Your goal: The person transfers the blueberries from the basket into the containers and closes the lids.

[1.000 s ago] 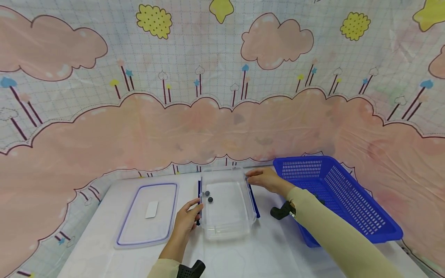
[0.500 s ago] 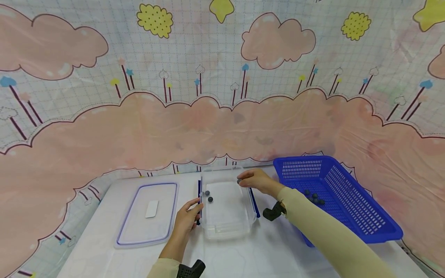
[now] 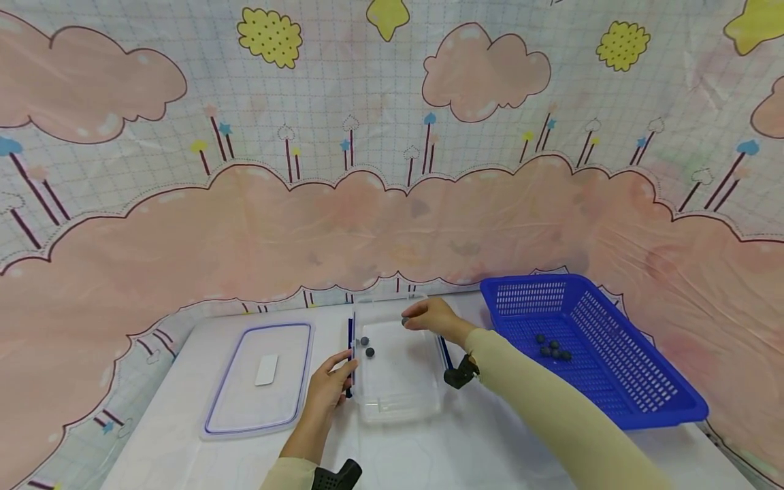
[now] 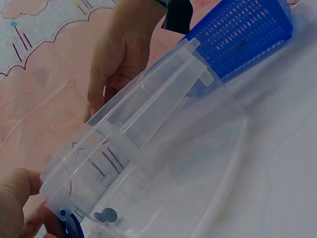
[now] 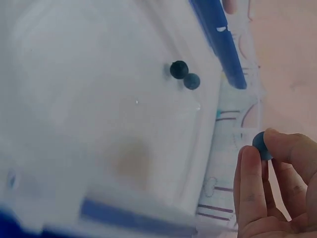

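A clear plastic box [image 3: 398, 401] with blue side clips stands on the white table, with two dark blue balls [image 3: 367, 346] inside near its left wall; the balls [image 5: 184, 76] also show in the right wrist view. My right hand [image 3: 429, 317] hovers over the box's far end and pinches another dark ball [image 3: 405, 321] [image 5: 261, 145] between thumb and fingertips. My left hand [image 3: 331, 384] holds the box's left side by the blue clip [image 3: 351, 354]; its thumb [image 4: 17, 191] lies against the wall in the left wrist view.
The box's clear lid [image 3: 260, 378] with a blue rim lies flat to the left. A blue slotted basket [image 3: 643, 401] with several dark balls [image 3: 552, 348] stands to the right. A patterned cloth backdrop rises behind the table.
My right hand has moved left from the box's right rim to over its far inside, carrying the dark ball. The left hand has stayed on the box.
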Available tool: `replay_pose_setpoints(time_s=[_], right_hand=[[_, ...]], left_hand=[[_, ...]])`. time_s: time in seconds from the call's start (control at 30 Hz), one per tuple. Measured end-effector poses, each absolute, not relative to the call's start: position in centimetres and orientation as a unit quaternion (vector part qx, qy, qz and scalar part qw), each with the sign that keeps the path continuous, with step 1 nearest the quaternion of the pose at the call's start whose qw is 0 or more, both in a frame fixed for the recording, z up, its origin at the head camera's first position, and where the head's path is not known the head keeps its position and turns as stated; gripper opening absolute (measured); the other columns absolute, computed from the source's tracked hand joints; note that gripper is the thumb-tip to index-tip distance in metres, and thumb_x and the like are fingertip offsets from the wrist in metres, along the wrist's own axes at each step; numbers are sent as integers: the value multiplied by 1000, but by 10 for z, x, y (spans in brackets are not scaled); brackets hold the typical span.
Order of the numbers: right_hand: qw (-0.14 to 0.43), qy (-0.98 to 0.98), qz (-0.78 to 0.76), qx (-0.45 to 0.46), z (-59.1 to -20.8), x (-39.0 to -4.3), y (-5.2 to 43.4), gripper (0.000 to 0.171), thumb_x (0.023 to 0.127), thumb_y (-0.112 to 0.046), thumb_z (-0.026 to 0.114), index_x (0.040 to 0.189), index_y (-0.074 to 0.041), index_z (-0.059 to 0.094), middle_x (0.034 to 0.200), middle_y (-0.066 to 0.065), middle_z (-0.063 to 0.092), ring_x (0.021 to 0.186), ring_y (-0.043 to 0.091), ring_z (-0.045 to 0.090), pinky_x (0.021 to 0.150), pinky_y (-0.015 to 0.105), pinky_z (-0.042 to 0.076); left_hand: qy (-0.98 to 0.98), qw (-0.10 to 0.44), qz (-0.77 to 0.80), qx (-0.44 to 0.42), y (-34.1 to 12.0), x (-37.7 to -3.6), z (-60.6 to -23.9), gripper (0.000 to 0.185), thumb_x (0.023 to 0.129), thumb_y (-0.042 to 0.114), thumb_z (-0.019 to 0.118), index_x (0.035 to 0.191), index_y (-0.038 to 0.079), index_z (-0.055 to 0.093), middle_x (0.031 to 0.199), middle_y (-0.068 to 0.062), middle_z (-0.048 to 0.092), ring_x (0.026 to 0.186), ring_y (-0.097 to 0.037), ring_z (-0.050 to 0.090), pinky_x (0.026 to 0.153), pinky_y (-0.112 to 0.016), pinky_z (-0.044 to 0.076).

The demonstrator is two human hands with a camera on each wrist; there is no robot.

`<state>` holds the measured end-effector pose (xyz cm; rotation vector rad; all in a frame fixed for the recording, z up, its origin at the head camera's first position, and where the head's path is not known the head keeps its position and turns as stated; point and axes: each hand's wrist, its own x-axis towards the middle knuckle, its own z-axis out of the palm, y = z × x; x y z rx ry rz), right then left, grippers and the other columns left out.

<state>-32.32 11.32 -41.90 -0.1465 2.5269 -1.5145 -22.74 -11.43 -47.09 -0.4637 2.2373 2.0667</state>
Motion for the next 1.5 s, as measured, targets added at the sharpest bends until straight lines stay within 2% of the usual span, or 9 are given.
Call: replay_pose_setpoints(time_s=[0.23, 0.4, 0.73, 0.9, 1.23, 1.5], right_hand=[[115, 843, -524, -33, -423, -329, 101, 24, 87, -7, 73, 111, -3, 73, 106, 9, 71, 95, 19, 68, 94, 38, 53], [118, 836, -534, -41, -421, -329, 94, 27, 87, -5, 72, 113, 2, 71, 109, 13, 70, 98, 23, 69, 96, 40, 52], [111, 823, -557, -21, -430, -339, 84, 29, 86, -4, 72, 114, 4, 70, 111, 14, 71, 100, 23, 70, 90, 33, 54], [121, 817, -564, -12, -432, -338, 75, 31, 87, -3, 71, 116, 6, 68, 112, 16, 71, 103, 26, 70, 94, 36, 53], [128, 829, -545, 3, -448, -337, 71, 29, 86, -8, 74, 113, 2, 71, 107, 12, 72, 94, 21, 71, 92, 35, 53], [115, 826, -551, -31, -425, -339, 82, 29, 91, -11, 69, 118, 2, 68, 115, 14, 68, 102, 25, 70, 95, 38, 52]], left_hand=[[724, 31, 672, -152, -114, -227, -471, 43, 92, 24, 67, 132, 11, 62, 72, 3, 54, 64, -8, 48, 51, -19, 37], [722, 29, 676, -147, -114, -227, -471, 43, 92, 23, 67, 132, 10, 61, 70, 5, 54, 62, -5, 47, 50, -18, 36], [724, 30, 672, -154, -114, -228, -472, 43, 92, 25, 67, 132, 11, 61, 70, 5, 55, 62, -5, 48, 51, -19, 37], [727, 33, 668, -156, -115, -229, -472, 43, 92, 25, 67, 133, 12, 61, 73, 4, 56, 64, -6, 49, 51, -19, 37], [725, 39, 669, -159, -113, -229, -473, 43, 92, 26, 67, 133, 13, 61, 71, 4, 56, 63, -7, 48, 51, -20, 37], [728, 35, 667, -155, -114, -229, -470, 44, 92, 26, 68, 133, 12, 61, 70, 5, 54, 63, -6, 48, 50, -19, 37]])
